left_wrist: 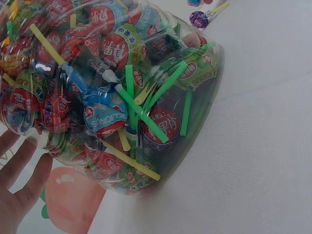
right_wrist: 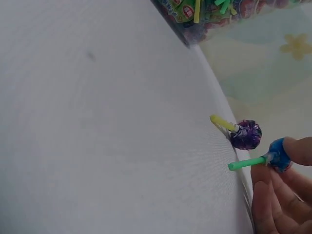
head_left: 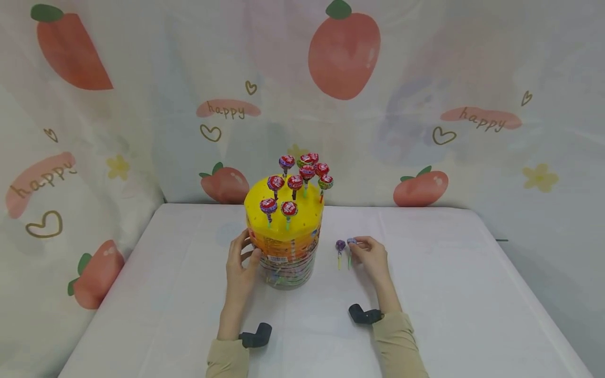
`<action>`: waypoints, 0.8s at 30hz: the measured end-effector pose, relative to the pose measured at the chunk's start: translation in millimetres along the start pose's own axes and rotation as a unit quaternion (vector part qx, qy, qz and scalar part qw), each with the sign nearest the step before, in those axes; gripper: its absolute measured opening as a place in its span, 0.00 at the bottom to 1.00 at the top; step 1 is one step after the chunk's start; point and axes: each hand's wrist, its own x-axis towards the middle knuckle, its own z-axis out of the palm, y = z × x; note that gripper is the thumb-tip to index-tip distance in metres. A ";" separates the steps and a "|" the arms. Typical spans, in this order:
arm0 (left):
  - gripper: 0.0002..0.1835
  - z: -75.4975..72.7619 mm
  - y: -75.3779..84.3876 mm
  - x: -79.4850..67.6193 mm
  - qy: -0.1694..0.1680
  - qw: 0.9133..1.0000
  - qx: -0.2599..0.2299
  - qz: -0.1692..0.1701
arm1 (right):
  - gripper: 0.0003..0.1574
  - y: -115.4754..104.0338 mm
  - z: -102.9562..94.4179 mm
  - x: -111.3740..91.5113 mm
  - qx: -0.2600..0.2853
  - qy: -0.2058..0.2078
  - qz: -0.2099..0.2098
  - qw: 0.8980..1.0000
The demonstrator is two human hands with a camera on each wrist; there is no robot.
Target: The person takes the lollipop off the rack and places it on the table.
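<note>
In the head view a clear ribbed jar [head_left: 289,268] with a yellow lid [head_left: 257,210] stands on the table. Through its wall, wrapped lollipops [left_wrist: 105,114] with green and yellow sticks show in the left wrist view. Several red-topped lollipops [head_left: 289,209] stand upright in the lid. My left hand [head_left: 242,268] rests against the jar's left side, its fingers [left_wrist: 34,178] fairly straight on the plastic. To the right of the jar, my right hand [head_left: 371,257] pinches a blue-wrapped lollipop [right_wrist: 279,155] by its head, green stick free. A purple lollipop [right_wrist: 246,135] with a yellow stick lies beside it.
A white cloth covers the table [head_left: 454,294]. Close behind it hangs a fruit-printed curtain [head_left: 279,63], which also runs down both sides. Black wrist cameras [head_left: 364,314] are worn on both forearms, near the beige sleeves [head_left: 399,341].
</note>
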 end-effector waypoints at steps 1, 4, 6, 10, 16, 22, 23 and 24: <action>0.29 -0.2 -0.3 0.1 0.000 1.000 0.000 -0.001 | 0.18 1.0 0.5 0.7 -0.003 0.000 0.004 1.000; 0.30 -1.0 8.6 0.3 -0.005 1.000 -0.001 -0.016 | 0.19 2.7 2.1 2.0 -0.010 0.002 0.010 1.000; 0.30 -2.2 19.9 -0.2 -0.008 1.000 -0.002 -0.020 | 0.19 3.4 2.2 2.2 -0.025 0.006 0.014 1.000; 0.29 -4.4 37.6 -1.4 -0.012 1.000 -0.008 -0.020 | 0.19 4.3 2.8 2.7 -0.059 0.016 0.020 0.998; 0.29 -4.5 38.0 -1.4 -0.012 1.000 -0.003 -0.024 | 0.18 5.0 4.2 2.2 -0.092 0.034 0.018 0.995; 0.28 -4.6 40.4 -1.4 -0.008 1.000 -0.005 -0.023 | 0.18 5.6 6.5 1.9 -0.095 0.042 0.015 0.994; 0.28 -4.7 40.9 -1.4 -0.008 1.000 -0.005 -0.024 | 0.18 5.6 6.9 1.6 -0.093 0.042 0.014 0.995; 0.28 -4.8 41.3 -1.5 -0.008 1.000 -0.006 -0.025 | 0.18 5.5 7.0 1.4 -0.093 0.043 0.013 0.995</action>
